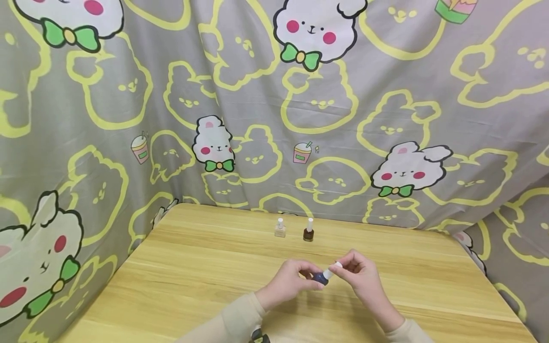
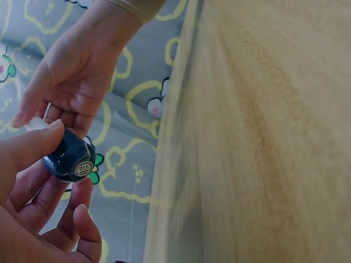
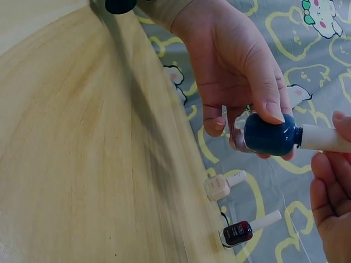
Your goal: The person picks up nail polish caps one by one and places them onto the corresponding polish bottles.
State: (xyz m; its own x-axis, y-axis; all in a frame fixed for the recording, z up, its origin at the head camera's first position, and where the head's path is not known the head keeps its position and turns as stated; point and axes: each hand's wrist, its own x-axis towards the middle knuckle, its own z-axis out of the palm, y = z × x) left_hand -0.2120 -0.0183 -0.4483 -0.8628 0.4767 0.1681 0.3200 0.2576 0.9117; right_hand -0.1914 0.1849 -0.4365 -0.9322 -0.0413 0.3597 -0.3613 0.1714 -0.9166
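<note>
A dark blue nail polish bottle is held tilted above the table by my left hand, thumb on one side and fingers on the other. My right hand pinches its white cap between thumb and fingers. In the right wrist view, a short dark neck shows between bottle and cap; whether the cap is loose I cannot tell. The left wrist view catches the bottle's base, with a round label on it. Both hands are in front of two more bottles.
Toward the back of the wooden table stand a pale pink nail polish bottle and, to its right, a dark red-brown one, both white-capped. A grey patterned curtain hangs behind and beside the table. Something black is at the left sleeve.
</note>
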